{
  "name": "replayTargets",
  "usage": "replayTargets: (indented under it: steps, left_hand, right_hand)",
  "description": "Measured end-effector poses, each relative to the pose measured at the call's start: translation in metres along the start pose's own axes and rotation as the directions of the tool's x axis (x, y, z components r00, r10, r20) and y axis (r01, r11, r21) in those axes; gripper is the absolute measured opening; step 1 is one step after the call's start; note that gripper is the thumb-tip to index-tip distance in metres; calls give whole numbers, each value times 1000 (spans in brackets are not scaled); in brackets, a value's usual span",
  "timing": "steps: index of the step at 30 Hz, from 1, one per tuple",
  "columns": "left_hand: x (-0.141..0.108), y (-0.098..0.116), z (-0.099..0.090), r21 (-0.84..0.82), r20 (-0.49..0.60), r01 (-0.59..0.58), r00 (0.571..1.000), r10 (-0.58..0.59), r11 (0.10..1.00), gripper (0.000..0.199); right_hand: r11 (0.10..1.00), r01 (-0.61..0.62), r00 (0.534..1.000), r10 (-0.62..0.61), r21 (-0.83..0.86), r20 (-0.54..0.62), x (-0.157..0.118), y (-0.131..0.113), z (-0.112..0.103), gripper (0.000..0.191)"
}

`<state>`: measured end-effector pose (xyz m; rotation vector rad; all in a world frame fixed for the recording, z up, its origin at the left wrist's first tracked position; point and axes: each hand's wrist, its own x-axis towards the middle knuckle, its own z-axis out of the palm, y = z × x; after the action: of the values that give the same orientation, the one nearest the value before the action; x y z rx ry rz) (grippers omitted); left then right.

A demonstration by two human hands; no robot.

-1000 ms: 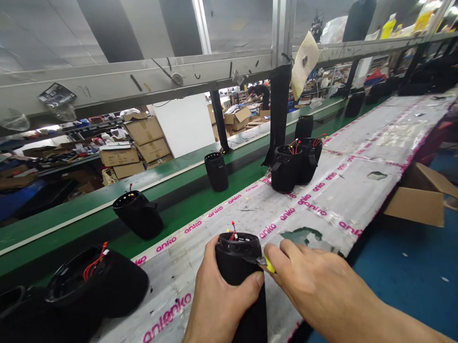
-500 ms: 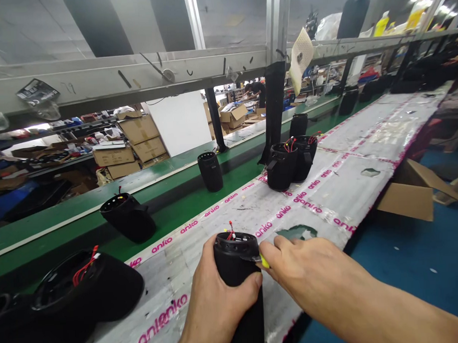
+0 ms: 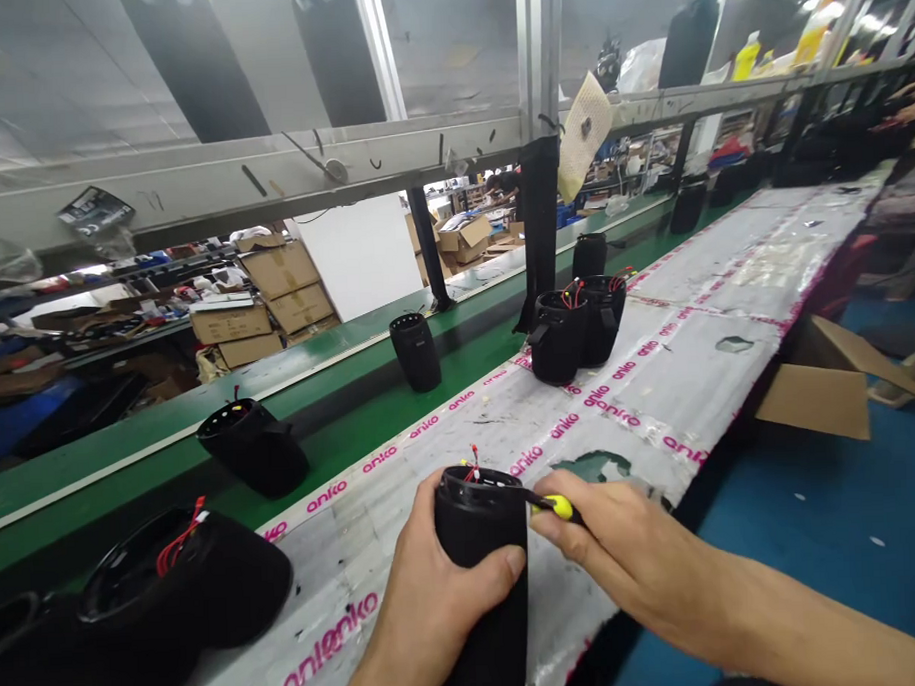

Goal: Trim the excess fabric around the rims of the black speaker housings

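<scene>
A: What has just been changed at the rim?

B: At left, a tall black fabric-covered cylinder [image 3: 479, 527] is gripped around its upper body by the left hand [image 3: 443, 599], near the counter's front edge; whether its base is supported cannot be told. At right, a slim yellow-and-black tool [image 3: 559, 507] is pinched in the closed right hand [image 3: 622, 552]. Its handle, mostly covered half a second ago, has been brought into view, its dark end now angled at the rim's right side. By this, a fresh angle on the edge is suggested; the result cannot be made out.

A: And the surface and room?

B: At far left, black cylinders with red wires [image 3: 211, 582] are crowded together. Behind them, brown cardboard cartons [image 3: 279, 274] are stacked past a green conveyor-like strip [image 3: 347, 412]. At centre, the long counter [image 3: 403, 500] is covered in torn whitish plastic printed with pink "anko" lettering. At right, an open brown cardboard box [image 3: 812, 401] is seen above a blue floor [image 3: 831, 510].
</scene>
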<state>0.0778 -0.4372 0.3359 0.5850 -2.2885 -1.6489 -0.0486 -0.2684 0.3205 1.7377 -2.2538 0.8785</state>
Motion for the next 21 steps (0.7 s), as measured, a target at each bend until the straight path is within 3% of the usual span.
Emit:
replayTargets:
  steps: [2, 5, 9, 13, 21]
  left_hand:
    - [0, 1, -1, -18, 13, 10, 1000, -10, 1000, 62]
    - [0, 1, -1, -11, -31, -11, 999, 11, 1000, 66]
    - [-2, 1, 5, 8, -86, -14, 996, 14, 1000, 65]
    - [-3, 5, 9, 49, -124, 10, 992, -4, 999, 67]
    - [-4, 11, 14, 93, -161, 24, 987, -9, 995, 68]
  right_hand:
    - [999, -44, 999, 45, 27, -23, 2, 0, -5, 25]
    - [993, -49, 998, 52, -112, 27, 6, -1, -6, 22]
    - [931, 102, 993, -77, -351, 86, 7, -6, -1, 11]
    - [852, 195, 981, -165, -486, 103, 5, -8, 0, 7]
    - [812, 226, 974, -196, -538, 113, 1, -4, 0, 5]
